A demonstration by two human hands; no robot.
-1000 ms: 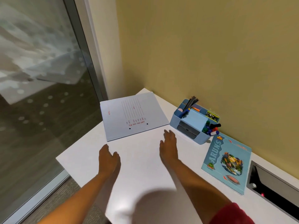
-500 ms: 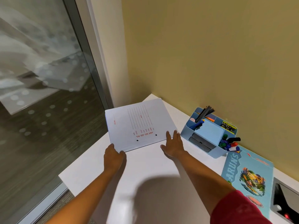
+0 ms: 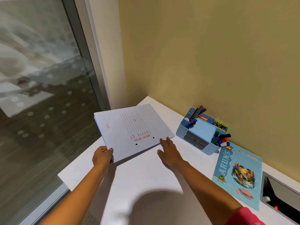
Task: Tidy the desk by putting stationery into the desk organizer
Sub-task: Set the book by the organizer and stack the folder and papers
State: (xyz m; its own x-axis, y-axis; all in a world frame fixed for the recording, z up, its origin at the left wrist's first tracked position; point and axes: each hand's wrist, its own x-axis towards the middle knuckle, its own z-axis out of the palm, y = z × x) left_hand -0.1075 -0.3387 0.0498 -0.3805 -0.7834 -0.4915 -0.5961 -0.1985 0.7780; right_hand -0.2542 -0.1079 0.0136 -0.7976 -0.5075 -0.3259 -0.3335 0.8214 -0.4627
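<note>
Gripping the flat white paper file [image 3: 129, 130] by a corner with the left hand [image 3: 102, 157], touching its edge with the straight-fingered right hand [image 3: 168, 151].

A second ago the left grip [image 3: 102, 155] lies flat on the bench [image 3: 146, 179], short of the white file [image 3: 129, 129]; half a second ago it reaches the file's near left corner, and now it pinches that corner with the thumb on top. The right grip [image 3: 168, 152] likewise comes forward from the bare bench, and its straight fingertips now touch the file's near right edge. The file no longer lies flat: its near edge is raised off the bench, with a shadow beneath it.
</note>
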